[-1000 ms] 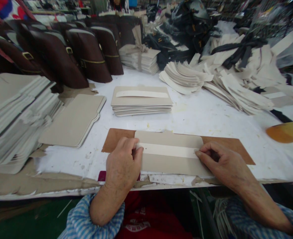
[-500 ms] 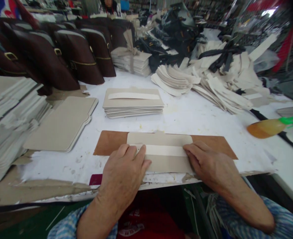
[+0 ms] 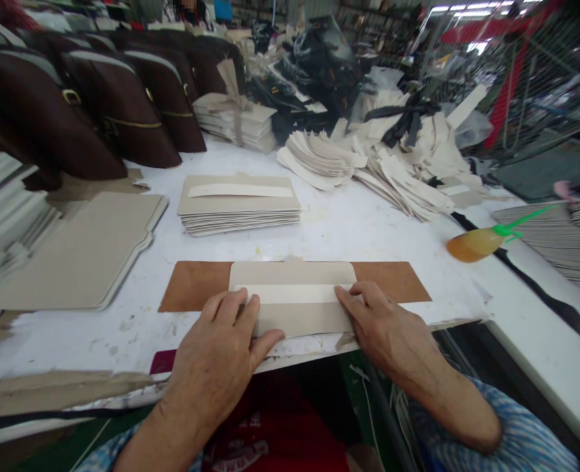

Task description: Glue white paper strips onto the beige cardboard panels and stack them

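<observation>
A beige board (image 3: 304, 319) with rounded corners lies across the middle of a longer brown strip (image 3: 393, 280), whose two ends stick out on either side. Along the board runs a narrow white strip (image 3: 294, 294). My left hand (image 3: 226, 341) lies over the board's left end, fingertips on the white strip and thumb spread out. At the other end my right hand (image 3: 383, 324) rests with its fingertips at the strip's right end. Both hands press from above and grip nothing that I can see. Behind them sits a stack of similar boards (image 3: 241, 203), topped by a white strip.
Larger beige boards (image 3: 83, 249) lie at the left, with dark brown bags (image 3: 147, 105) standing behind. Loose pale strips (image 3: 388, 177) are heaped at the back right. An amber bottle with a green nozzle (image 3: 474, 244) lies on the right. The white table's front edge (image 3: 310, 351) is close to me.
The camera view has turned to the right, so things appear further left. My left thumb has spread away from the fingers, and my right fingers have loosened a little. The board stays on the brown strip.
</observation>
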`<state>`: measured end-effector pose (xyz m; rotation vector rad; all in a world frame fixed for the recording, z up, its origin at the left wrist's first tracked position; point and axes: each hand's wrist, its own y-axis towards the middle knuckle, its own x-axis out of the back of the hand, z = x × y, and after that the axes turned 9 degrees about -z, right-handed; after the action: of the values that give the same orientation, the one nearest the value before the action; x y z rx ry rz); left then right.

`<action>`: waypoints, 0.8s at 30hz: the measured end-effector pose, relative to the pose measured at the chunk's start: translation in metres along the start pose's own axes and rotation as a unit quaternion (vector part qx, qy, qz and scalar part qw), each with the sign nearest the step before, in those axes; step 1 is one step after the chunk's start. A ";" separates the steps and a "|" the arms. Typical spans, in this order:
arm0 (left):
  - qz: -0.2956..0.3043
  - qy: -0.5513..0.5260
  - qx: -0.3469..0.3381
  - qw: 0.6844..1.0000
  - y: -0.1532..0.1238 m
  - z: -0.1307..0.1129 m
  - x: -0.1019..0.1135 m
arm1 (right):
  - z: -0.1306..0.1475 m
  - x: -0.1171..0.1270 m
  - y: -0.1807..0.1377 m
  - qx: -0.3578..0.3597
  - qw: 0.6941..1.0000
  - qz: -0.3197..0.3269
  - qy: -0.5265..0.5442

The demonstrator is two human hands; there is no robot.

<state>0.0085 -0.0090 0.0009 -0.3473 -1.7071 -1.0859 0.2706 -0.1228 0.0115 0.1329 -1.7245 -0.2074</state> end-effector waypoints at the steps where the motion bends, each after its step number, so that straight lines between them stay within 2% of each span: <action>1: -0.009 -0.017 0.003 1.000 -0.003 0.003 -0.001 | -0.006 -0.002 -0.002 -0.015 1.000 -0.011 0.014; 6: -0.055 -0.049 0.077 0.994 -0.018 0.012 -0.001 | -0.028 -0.016 -0.013 -0.048 0.988 -0.117 0.090; 10: -0.065 -0.038 0.119 0.990 -0.026 0.007 -0.002 | -0.015 -0.021 -0.017 -0.061 0.970 -0.155 0.179; 13: -0.096 -0.064 0.136 0.984 -0.030 0.003 -0.008 | -0.003 -0.026 -0.015 -0.126 0.943 -0.162 0.262; 15: -0.122 -0.089 0.175 0.973 -0.032 0.004 -0.011 | 0.000 -0.031 -0.011 -0.197 0.912 -0.146 0.328; 18: -0.146 -0.151 0.252 0.945 -0.032 0.007 -0.012 | 0.001 -0.037 -0.004 -0.290 0.850 -0.135 0.419; 24: -0.176 -0.273 0.337 0.884 -0.031 0.013 -0.008 | 0.008 -0.034 0.007 -0.358 0.747 -0.164 0.536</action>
<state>-0.0169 -0.0140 -0.0226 0.1328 -2.6035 -0.5835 0.2687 -0.1083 -0.0214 -0.0290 -0.3696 -0.8575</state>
